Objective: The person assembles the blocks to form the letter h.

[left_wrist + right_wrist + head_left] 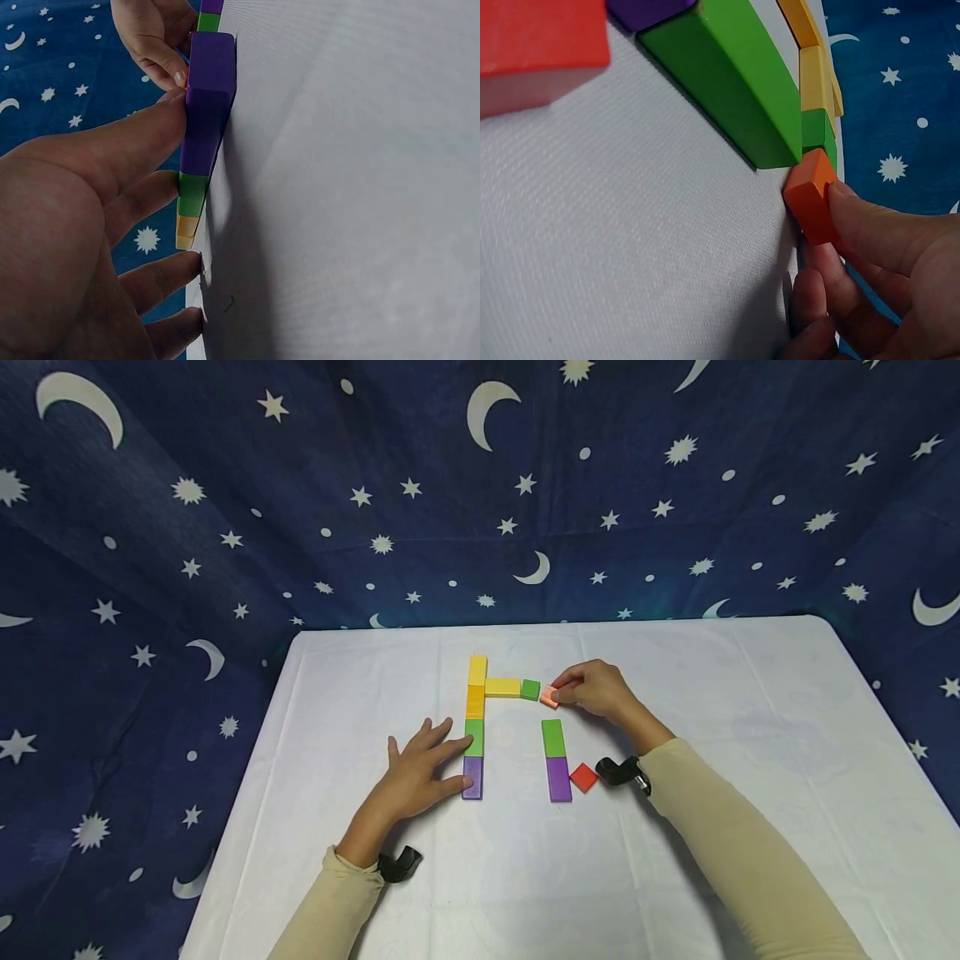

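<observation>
My right hand [597, 690] pinches a small orange block [811, 196] between thumb and fingers, just right of a small green block [530, 690]. That green block ends a short row with a yellow block [503, 687] lying crosswise. My left hand [414, 777] rests with spread fingers against the left column, its thumb at the purple block [208, 112] and a fingertip at the long green block [474, 737]. Two yellow blocks [476, 687] continue that column upward. Below the orange block, a second column holds a green block [553, 738] above a purple block [558, 779].
A red block [583, 777] lies turned cornerwise beside the right purple block, near the right wrist camera [621, 772]. White cloth covers the table [712, 893]. A dark blue curtain [435, 443] with moons and stars hangs behind its far edge.
</observation>
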Tool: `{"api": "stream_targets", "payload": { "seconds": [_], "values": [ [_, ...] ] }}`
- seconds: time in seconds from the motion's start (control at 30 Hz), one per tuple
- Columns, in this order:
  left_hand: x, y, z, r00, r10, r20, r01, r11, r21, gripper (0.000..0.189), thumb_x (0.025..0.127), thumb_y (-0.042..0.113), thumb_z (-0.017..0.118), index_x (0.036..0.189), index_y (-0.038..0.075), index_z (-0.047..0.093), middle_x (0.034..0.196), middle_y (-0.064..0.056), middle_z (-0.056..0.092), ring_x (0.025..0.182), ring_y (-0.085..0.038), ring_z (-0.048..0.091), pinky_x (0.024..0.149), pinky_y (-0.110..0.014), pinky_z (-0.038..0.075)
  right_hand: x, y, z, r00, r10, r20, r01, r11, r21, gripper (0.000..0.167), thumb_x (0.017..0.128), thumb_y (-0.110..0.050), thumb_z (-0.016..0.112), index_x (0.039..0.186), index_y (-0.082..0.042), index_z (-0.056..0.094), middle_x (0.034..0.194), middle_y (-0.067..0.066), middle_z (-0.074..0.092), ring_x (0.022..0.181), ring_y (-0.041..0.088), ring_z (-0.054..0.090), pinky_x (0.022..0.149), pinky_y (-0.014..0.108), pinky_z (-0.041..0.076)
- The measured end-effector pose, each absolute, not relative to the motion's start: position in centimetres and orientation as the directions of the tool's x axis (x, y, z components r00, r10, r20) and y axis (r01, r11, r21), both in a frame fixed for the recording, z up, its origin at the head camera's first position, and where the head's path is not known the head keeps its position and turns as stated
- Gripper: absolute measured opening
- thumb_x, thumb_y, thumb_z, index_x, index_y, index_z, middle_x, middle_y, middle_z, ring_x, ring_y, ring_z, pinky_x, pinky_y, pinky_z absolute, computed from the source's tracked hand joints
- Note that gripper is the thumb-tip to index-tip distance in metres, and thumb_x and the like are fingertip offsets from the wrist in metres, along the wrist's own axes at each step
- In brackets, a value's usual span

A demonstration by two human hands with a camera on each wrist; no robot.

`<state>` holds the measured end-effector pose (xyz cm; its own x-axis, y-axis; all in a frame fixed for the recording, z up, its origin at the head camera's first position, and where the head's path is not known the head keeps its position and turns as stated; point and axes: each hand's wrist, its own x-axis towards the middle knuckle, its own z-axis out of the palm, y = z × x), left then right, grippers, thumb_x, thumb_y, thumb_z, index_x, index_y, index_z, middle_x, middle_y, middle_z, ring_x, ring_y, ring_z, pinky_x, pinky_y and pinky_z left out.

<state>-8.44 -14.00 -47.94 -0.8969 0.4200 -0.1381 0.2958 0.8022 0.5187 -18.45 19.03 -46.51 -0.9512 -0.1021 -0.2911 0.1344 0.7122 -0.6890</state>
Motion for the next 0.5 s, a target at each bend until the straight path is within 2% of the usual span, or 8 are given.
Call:
{"api": "stream_targets", "payload": {
  "seconds": [0.27, 0.5],
  "values": [
    [-8.45, -14.02, -47.95, -0.896, 0.423, -0.137, 0.298, 0.799, 0.521, 0.065, 0.088, 0.053, 0.074, 0.147, 0.032, 0.056, 0.166, -0.006, 0.035, 0.158, -0.038, 0.019, 0.111, -0.084, -0.002, -18.45, 18.77, -46.45, -0.942, -0.093, -0.322, 0.157, 0.726, -0.669, 0.023, 0.092, -0.023, 0.075, 0.11, -0.01, 0.079, 0.108, 0.011, 0.073, 0.1, 0.027, 0.057, 0.083, 0.035, 0.044],
    [-8.44, -14.0, -47.81, -0.894, 0.427, -0.135, 0.305, 0.802, 0.514, 0.065, 0.088, 0.053, 0.074, 0.147, 0.031, 0.056, 0.166, -0.007, 0.035, 0.157, -0.039, 0.021, 0.11, -0.085, 0.0, -18.56, 19.23, -46.36, -0.931, -0.113, -0.347, 0.166, 0.717, -0.677, 0.026, 0.088, -0.022, 0.076, 0.111, -0.009, 0.077, 0.105, 0.01, 0.072, 0.095, 0.025, 0.058, 0.079, 0.032, 0.044]
  ]
}}
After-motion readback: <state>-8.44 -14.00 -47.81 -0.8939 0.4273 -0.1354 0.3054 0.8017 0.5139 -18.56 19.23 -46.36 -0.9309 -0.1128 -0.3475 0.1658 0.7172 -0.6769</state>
